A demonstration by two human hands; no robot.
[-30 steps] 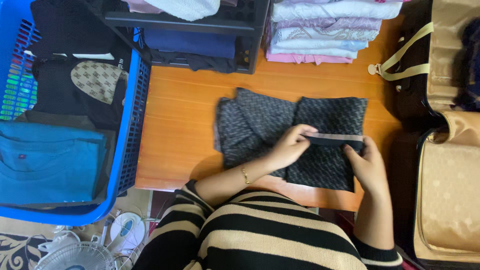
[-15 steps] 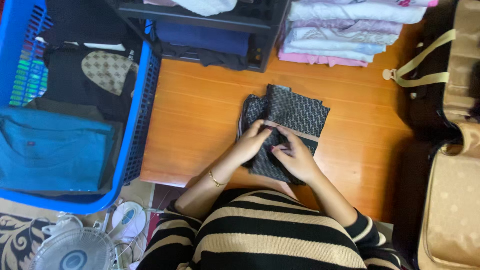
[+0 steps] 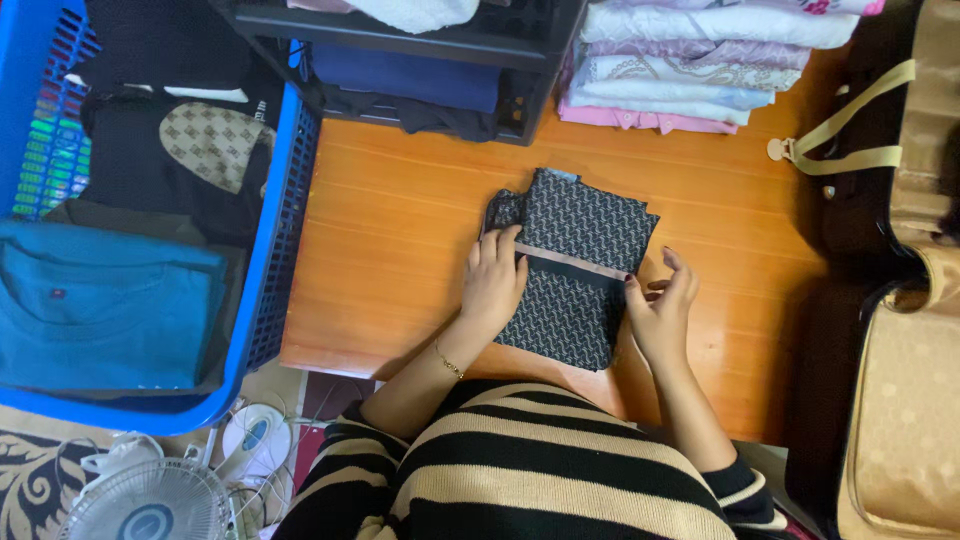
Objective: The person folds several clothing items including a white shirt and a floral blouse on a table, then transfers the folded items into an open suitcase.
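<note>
From the head camera I look straight down on an orange wooden table [image 3: 400, 250] with a folded dark patterned cloth [image 3: 575, 255] lying near its middle. My left hand [image 3: 493, 280] lies flat on the cloth's left edge, at about 9 o'clock of it, fingers together and pressing down beside the pale band that crosses the fold. My right hand [image 3: 662, 312] sits at about 4 o'clock of the cloth, fingers loosely curled and slightly apart, the fingertips just touching the right edge where the band ends; it pinches nothing that I can make out. At 12 o'clock of the cloth a stack of folded shirts [image 3: 690, 65] in white, lilac and pink rests on the table's far edge, and at 11 o'clock a black rack [image 3: 400, 45] holds a folded blue garment. Well off at 9 o'clock stands a blue basket [image 3: 280, 240] with a blue shirt [image 3: 100, 315] in it. At 3 o'clock lies a tan bag [image 3: 900, 400].
</note>
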